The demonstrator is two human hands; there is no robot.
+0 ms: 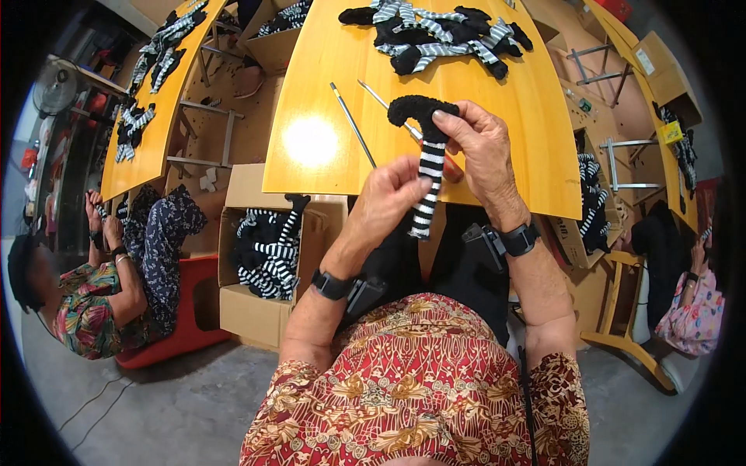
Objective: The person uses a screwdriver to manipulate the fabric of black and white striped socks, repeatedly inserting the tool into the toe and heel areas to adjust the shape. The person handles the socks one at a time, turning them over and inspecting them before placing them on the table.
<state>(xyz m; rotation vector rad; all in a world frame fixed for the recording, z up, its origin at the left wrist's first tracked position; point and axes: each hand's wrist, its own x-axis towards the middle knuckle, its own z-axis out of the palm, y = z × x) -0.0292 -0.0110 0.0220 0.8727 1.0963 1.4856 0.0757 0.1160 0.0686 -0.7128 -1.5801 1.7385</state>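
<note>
Between my hands, above the table's near edge, is a stuffed doll leg (431, 167) with a curled black fuzzy foot and a black-and-white striped shaft that hangs down. My right hand (483, 147) pinches it between thumb and fingers at the black ankle. Lower down, my left hand (388, 194) has its thumb and fingers closed on the striped part. Something reddish shows partly behind the shaft, below my right hand; I cannot make out what it is. Two thin rods, one dark (352, 124) and one silvery (374, 95), lie on the yellow table (303, 167) beyond my hands.
A pile of striped legs (435, 39) covers the table's far end. Open cardboard boxes of striped pieces stand left (260, 311) and right (571, 241) of my lap. Co-workers sit at side tables, one on a red chair (186, 311) at left, another at far right.
</note>
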